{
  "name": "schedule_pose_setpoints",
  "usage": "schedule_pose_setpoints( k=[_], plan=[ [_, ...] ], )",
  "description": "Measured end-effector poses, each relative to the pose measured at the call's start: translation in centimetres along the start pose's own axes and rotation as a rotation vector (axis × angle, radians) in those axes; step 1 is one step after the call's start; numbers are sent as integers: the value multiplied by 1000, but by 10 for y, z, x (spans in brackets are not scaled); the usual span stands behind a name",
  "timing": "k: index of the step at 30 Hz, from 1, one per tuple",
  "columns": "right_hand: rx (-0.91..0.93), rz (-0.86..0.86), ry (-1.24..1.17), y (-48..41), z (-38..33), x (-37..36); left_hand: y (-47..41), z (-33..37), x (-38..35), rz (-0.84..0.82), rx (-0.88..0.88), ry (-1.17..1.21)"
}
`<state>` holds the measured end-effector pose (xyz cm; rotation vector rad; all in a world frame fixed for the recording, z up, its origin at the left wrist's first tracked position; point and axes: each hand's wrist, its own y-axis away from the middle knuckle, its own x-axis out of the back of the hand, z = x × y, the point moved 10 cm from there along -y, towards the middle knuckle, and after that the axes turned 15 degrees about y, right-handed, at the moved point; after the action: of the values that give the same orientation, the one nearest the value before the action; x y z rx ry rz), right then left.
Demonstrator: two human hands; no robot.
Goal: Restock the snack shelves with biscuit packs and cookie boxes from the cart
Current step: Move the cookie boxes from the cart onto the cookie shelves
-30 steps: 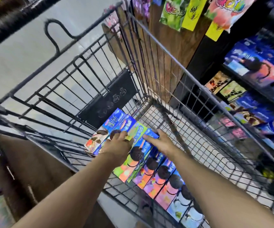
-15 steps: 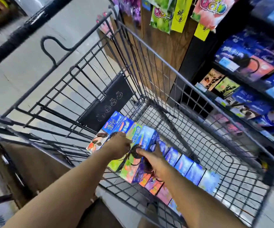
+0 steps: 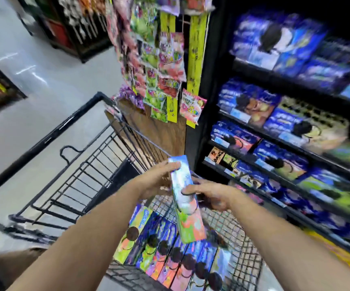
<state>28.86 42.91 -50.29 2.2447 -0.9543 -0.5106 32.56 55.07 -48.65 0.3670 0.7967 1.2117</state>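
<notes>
1. Right now both hands are on one cookie box (image 3: 191,223). The left hand (image 3: 157,179) curls its fingers round the upper end, and the right hand (image 3: 212,194) grips the middle with the thumb across the front.
2. The box is held in the air above the cart (image 3: 81,177), tilted, with its top toward the shelves (image 3: 209,80). It is not yet on any shelf.
3. A row of boxes (image 3: 161,250) lies side by side on the cart bottom, so I judge most of the restocking is left.
4. The shelves already carry many blue packs (image 3: 275,49). Blur hides where a gap might be.
5. The boxes show dark sandwich cookies, but no brand name is readable. The writing on the candy bags (image 3: 163,59) and yellow strips (image 3: 195,59) hanging beside the shelves is also too smeared to read.
</notes>
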Motion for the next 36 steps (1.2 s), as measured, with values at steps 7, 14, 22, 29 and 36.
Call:
schedule_pose_setpoints(
  k=[7,14,22,29,36],
  plan=[
    [117,235,-59,114,-63,85,7,111,-94,5,-227,138],
    [166,433,-280,225,-56,170,9,183,-179,86,-419,313],
    [332,891,-170,349,-56,242,17,219,-290,-226,-621,-55],
    [355,1211,281,436,-64,282,6,230,-356,-247,-705,-629],
    [379,1411,358,459,-70,346,-20,250,-404,38,-864,-590]
  ],
)
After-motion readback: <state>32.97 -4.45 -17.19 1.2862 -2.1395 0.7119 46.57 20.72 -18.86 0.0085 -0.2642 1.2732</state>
